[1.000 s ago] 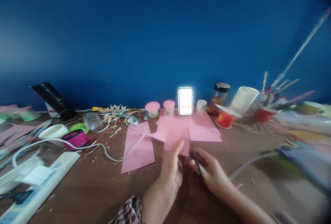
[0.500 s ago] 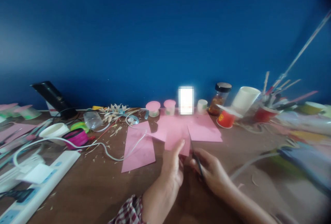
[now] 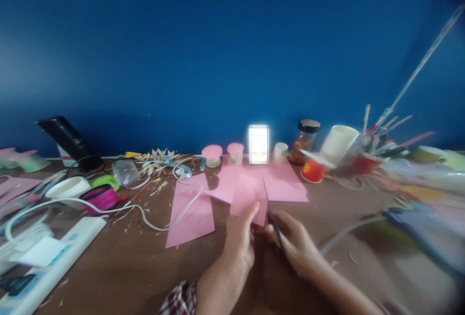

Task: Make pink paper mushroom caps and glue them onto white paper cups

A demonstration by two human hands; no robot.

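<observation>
My left hand [image 3: 241, 237] pinches a small piece of pink paper [image 3: 247, 196] by its lower edge, thumb on top. Close by on the right, my right hand [image 3: 290, 235] is closed on dark scissors [image 3: 275, 230]. Their blade points up and away, along the right edge of the held piece. Behind the hands, more pink sheets [image 3: 288, 186] lie on the brown table. A separate pink sheet [image 3: 192, 215] lies to the left with a white cable [image 3: 156, 228] across it. The fingers beneath the paper and inside the scissor handles are partly hidden.
Small cups with pink tops [image 3: 212, 155] stand by the blue wall, near a bright blurred-out screen [image 3: 259, 145]. Farther right are a lidded jar [image 3: 304, 143], a red paper cup [image 3: 312, 169] and a brush cup. A power strip [image 3: 72, 247] and wood shavings [image 3: 156, 160] are on the left.
The view has shifted slightly, so the table things appear a little lower and further left. The held pink paper has tilted a little at its lower edge. Both hands keep their grips.
</observation>
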